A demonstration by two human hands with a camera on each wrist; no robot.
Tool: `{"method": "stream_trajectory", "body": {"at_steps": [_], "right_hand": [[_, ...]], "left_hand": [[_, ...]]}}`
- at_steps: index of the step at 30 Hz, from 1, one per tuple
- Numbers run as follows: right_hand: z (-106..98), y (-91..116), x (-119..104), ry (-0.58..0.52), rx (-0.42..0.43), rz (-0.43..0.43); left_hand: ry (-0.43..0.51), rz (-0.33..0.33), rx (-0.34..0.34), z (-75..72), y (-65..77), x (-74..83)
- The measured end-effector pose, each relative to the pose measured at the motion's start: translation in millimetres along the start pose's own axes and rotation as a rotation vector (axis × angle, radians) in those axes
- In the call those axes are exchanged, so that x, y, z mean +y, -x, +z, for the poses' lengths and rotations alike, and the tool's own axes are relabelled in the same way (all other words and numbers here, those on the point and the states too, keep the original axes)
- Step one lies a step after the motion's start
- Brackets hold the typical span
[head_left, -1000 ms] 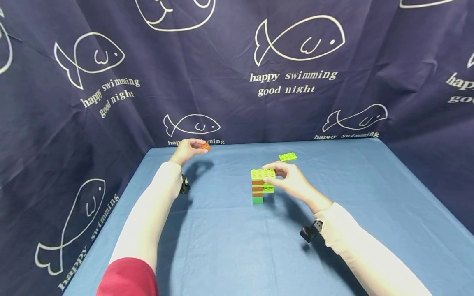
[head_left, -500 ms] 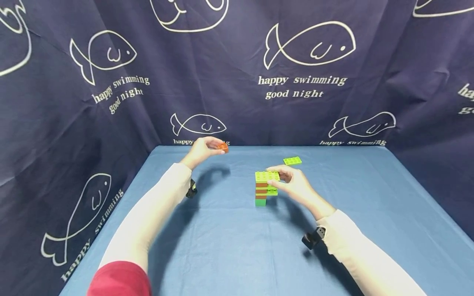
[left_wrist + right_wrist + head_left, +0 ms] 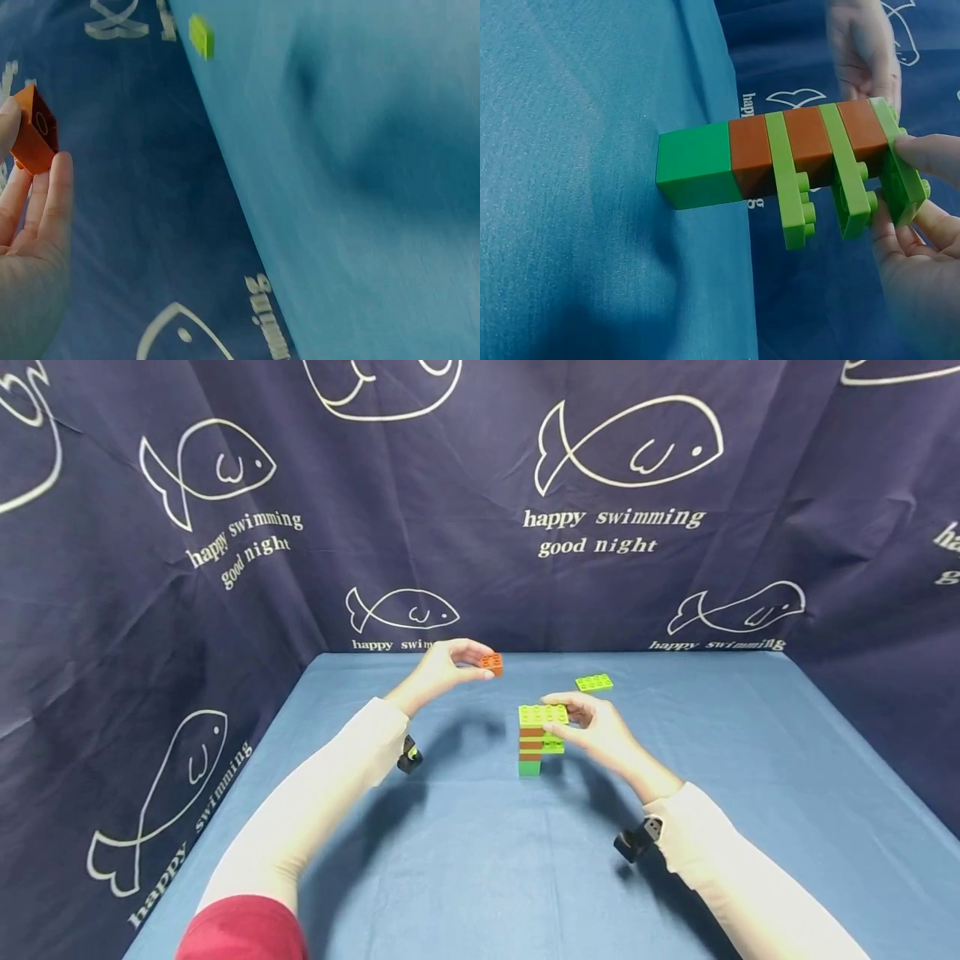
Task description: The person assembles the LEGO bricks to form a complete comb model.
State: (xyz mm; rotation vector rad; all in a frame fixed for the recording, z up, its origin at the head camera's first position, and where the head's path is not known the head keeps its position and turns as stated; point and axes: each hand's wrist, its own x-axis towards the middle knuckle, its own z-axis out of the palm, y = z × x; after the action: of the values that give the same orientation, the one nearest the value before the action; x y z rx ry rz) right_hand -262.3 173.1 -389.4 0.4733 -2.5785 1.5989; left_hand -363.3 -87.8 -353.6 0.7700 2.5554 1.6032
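Note:
An orange building brick [image 3: 491,663] is pinched between the thumb and fingers of my left hand [image 3: 446,670], raised above the table's far half. In the left wrist view the brick [image 3: 35,133] shows its hollow underside. A tower of bricks [image 3: 694,166] stands upright on the table, green at the bottom, then orange-brown bricks alternating with light green plates that jut out to one side. My right hand [image 3: 596,728] grips the overhanging end of the top light green plate [image 3: 542,714], thumb on the near side. Left hand and tower are apart.
A loose light green plate [image 3: 594,682] lies on the blue table cloth [image 3: 465,860] behind the right hand. A dark blue curtain [image 3: 480,527] with white fish drawings hangs behind and at the left. Each wrist carries a small black camera [image 3: 637,839].
My left hand has moved right with the orange brick, closer to the tower. The right hand keeps its grip on the top plate. The head view has shifted slightly.

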Motion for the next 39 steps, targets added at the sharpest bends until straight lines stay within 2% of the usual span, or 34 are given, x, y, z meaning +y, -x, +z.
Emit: {"method": "stream_trajectory", "body": {"at_steps": [3,6,15,25,39], "right_hand": [[0,0,0,0.005,0.009,-0.016],[0,-1,1,0.0,0.013,-0.021],[0,-1,2,-0.053,0.0,-0.02],[0,-1,0,-0.046,-0.009,-0.002],[0,0,0,-0.028,-0.007,-0.015]], "left_hand": [[-0.02,0.044,-0.037,11.5,2.6,10.4],[-0.047,0.067,-0.046,20.6,4.5,16.9],[0.052,0.092,-0.079,37.1,11.7,28.7],[0.004,0.112,-0.128,50.2,21.1,27.7],[-0.038,0.108,-0.095,58.6,29.1,27.3]]}}
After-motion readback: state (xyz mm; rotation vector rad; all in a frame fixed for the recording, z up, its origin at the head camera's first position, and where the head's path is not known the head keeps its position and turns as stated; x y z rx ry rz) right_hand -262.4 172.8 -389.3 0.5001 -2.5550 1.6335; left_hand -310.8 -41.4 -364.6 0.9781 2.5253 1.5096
